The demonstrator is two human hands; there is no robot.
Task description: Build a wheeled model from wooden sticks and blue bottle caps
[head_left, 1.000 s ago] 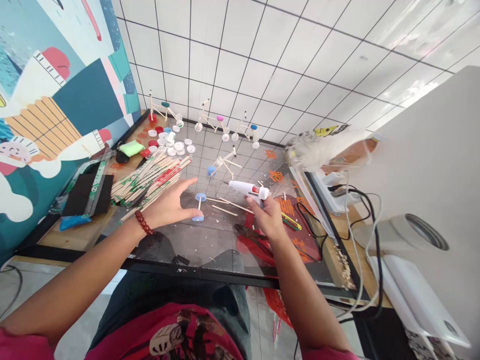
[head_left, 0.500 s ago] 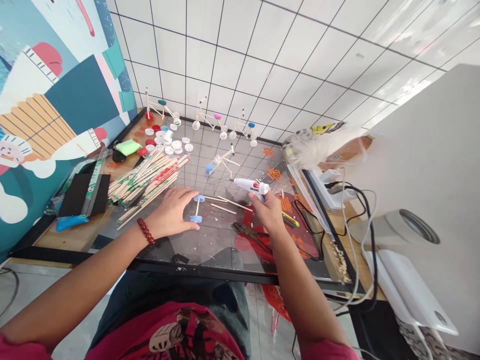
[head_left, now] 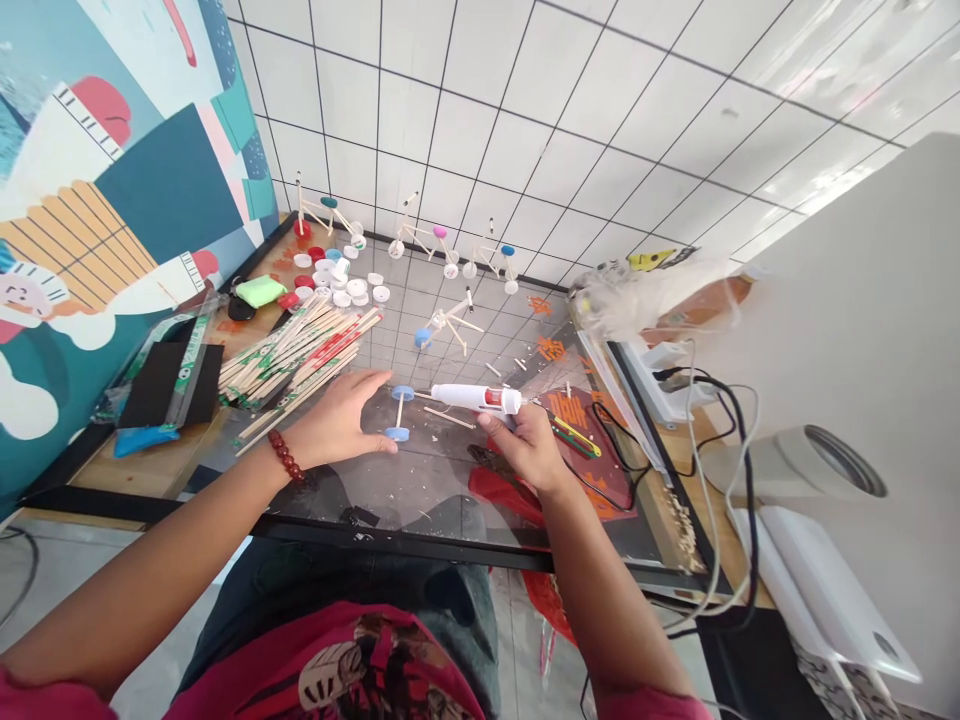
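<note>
My right hand (head_left: 525, 445) is closed around a white hot glue gun (head_left: 476, 398) with a red patch. Its nozzle points left, close to a blue bottle cap (head_left: 403, 393). That cap and a second blue cap (head_left: 397, 434) are joined by a short stick (head_left: 400, 414), like two wheels on an axle. My left hand (head_left: 337, 420) lies just left of them, thumb and fingers apart, and appears not to touch them. A loose stick (head_left: 448, 417) lies below the gun. Farther back stands a partly built stick frame (head_left: 450, 325) with a blue cap.
Three small stick-and-cap tricycles (head_left: 420, 245) stand along the tiled wall. At left lie a heap of sticks (head_left: 300, 355) and several loose bottle caps (head_left: 352, 290). Pliers (head_left: 495, 462), a yellow cutter (head_left: 576, 436) and black cables (head_left: 626, 450) are at right.
My right hand has brought the glue gun left and toward me, from near the stick frame to the upper blue cap. My left hand has barely moved.
</note>
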